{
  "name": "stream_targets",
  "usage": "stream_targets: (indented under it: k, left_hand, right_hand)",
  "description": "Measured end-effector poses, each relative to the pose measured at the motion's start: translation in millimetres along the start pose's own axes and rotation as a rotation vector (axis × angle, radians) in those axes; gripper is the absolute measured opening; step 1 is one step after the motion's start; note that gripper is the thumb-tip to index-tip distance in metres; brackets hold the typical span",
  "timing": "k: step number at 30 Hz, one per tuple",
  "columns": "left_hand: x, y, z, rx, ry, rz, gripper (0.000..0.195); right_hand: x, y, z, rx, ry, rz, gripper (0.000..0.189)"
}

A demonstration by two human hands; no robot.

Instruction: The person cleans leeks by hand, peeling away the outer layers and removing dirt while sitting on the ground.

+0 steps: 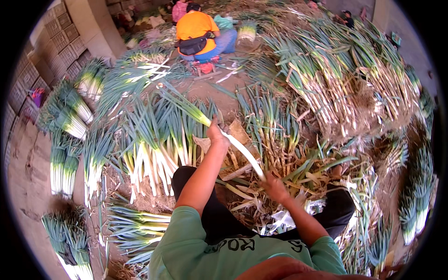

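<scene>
A long leek-like green onion [245, 152] with a clean white stalk stretches between my two hands, its green leaves pointing up and left. My left hand [217, 131] is closed around the stalk where white turns to green. At the root end, my right hand [275, 187] grips the stalk; its fingers are slightly blurred. Left of my knee lies a row of green onions with white stalks [150, 164]. Beyond my hands, unpeeled green onions with brownish stalks [276, 140] lie beside a piece of brown cardboard [241, 136]. Loose peeled leaves [252, 199] cover the ground between my legs.
A large heap of soil-covered green onions [325, 84] rises at the upper right. Tied bundles [71, 119] stand along the left side, with others [416, 206] at the far right. A person in an orange shirt [196, 26] sits ahead, facing away. Stacked boxes [57, 45] line the left wall.
</scene>
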State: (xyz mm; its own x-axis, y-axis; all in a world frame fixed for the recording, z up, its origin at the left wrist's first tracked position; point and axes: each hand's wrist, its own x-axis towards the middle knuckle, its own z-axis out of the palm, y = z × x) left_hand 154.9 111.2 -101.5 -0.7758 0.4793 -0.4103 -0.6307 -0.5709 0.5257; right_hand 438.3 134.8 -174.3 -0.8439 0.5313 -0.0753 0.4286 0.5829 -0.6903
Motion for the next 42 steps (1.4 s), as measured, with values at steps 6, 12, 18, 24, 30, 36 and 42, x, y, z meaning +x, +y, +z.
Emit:
stream_targets:
  k: [6,12,18,24,30,36,42]
  left_hand:
    - [-3,22,4,0.035,0.016,0.087,0.017]
    - [-3,43,-4,0.05,-0.025,0.258,0.03]
    - [-32,-20,7,0.164,-0.134,0.012,0.017]
    - [-78,-61,0,0.955,-0.7,-0.006,0.024]
    - [-129,-113,-34,1.241,-1.02,-0.313,0.043]
    - [-183,-145,-87,1.136,-0.932,-0.666,0.039]
    - [-212,-142,-118,1.352,-0.931,-0.237,0.055]
  right_hand:
    - [-40,104,52,-0.264,-0.25,-0.157,0.031]
    - [-55,108,-6,-0.158,0.062,0.254,0.032]
    - [-7,0,3,0.367,-0.076,0.095,0.036]
    - [-5,-74,-18,0.89,0.103,0.248,0.022]
    - [23,-25,-71,1.311,0.669,0.208,0.007]
    - [-6,18,-66,1.546,0.755,0.362,0.004]
    - [-20,52,-83,1.57,0.833,0.432,0.004]
